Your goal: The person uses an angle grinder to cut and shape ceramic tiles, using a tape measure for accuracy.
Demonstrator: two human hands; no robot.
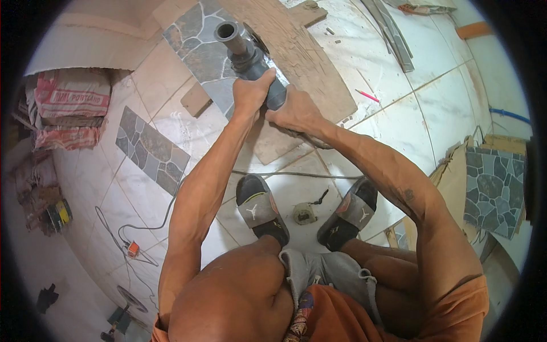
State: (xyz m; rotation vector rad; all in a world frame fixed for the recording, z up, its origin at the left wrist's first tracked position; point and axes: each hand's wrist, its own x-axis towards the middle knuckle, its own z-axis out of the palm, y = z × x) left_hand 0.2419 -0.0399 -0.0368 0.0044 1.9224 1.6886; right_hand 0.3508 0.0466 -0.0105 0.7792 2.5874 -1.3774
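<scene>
Both my hands are closed around a dark angle grinder, held out ahead of me at the upper middle. My left hand wraps the body from the left, with the thumb along its top. Behind it, my right hand grips the rear end. A tube-like side handle sticks up from the grinder's head, and part of its disc shows at the right side. Under the tool lies a stone-patterned tile beside a worn wooden board. Whether the disc touches the tile is hidden.
A cable crosses the floor before my sandals. Between them sits a tape measure. A cut tile piece and wood block lie left; a pink pencil lies right. Cement bags stand far left.
</scene>
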